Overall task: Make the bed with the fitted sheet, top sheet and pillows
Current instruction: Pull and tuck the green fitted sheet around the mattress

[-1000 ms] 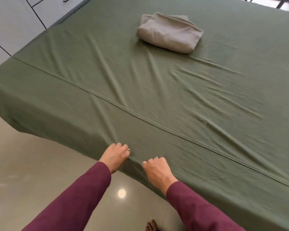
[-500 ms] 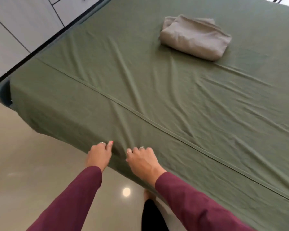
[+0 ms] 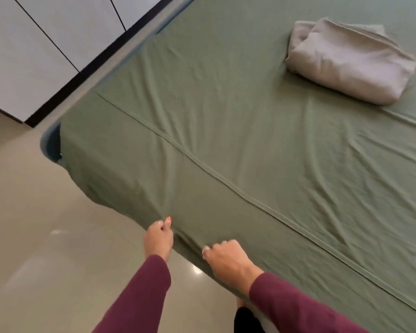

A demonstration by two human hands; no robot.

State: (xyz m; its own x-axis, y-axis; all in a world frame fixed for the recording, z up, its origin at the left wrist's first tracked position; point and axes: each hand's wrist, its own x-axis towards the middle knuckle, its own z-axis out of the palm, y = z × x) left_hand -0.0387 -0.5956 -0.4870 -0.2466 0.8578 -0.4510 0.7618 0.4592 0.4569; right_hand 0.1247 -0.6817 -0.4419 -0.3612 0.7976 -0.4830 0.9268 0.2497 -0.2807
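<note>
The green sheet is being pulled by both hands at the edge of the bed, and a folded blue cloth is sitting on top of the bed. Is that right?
Almost. The folded cloth is not blue; the head view shows it is beige-grey. The rest holds: the left hand and right hand both grip the green sheet at the bed's near edge, and the cloth lies on top of the bed.

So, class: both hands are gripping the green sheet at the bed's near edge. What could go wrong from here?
1. The left hand and right hand may pull the green sheet further off the exposed corner.
2. Tugging could drag the folded beige cloth along.
3. The wrinkles might stay.
</note>
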